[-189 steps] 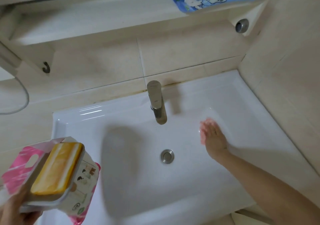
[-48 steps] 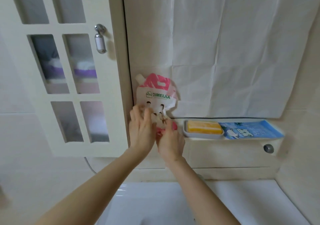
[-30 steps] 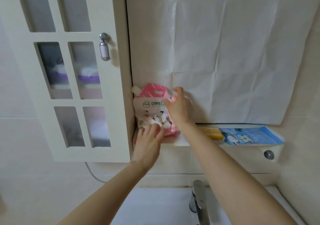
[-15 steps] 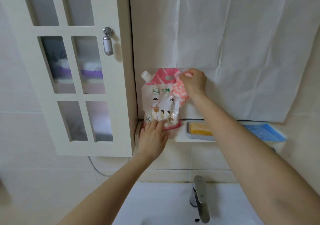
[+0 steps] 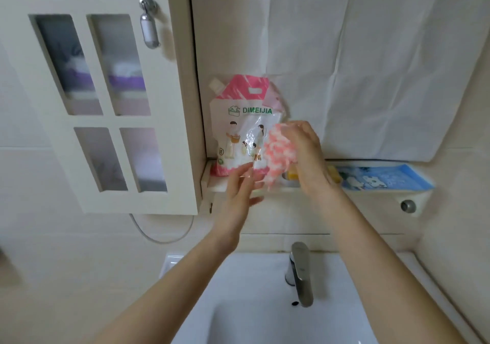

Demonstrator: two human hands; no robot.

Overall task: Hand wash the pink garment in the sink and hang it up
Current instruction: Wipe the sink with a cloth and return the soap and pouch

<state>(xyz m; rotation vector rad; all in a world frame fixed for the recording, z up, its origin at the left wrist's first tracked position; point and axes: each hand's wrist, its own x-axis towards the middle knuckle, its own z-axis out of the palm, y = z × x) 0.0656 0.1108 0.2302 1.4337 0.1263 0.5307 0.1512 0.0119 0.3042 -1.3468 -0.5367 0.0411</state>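
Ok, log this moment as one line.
right hand grips pink garment | left hand open near it | detergent pouch upright on shelf | garment not in sink

I am reading only one word: DIMEIJIA, in green capitals, is running across the white upper front of the pink-and-white pouch point(image 5: 236, 131) that is standing on the shelf point(image 5: 371, 191); a small green emblem is sitting just left of the word, its drawing too small for me to make out; a tiny round green mark is showing near the pouch's lower left corner, unreadable; my right hand point(image 5: 305, 153) and the pink garment point(image 5: 278, 155) it is gripping are covering the print at the pouch's lower right; the blue packet point(image 5: 381, 179) lying further right on the shelf is carrying cartoon figures, with no lettering I am able to read.
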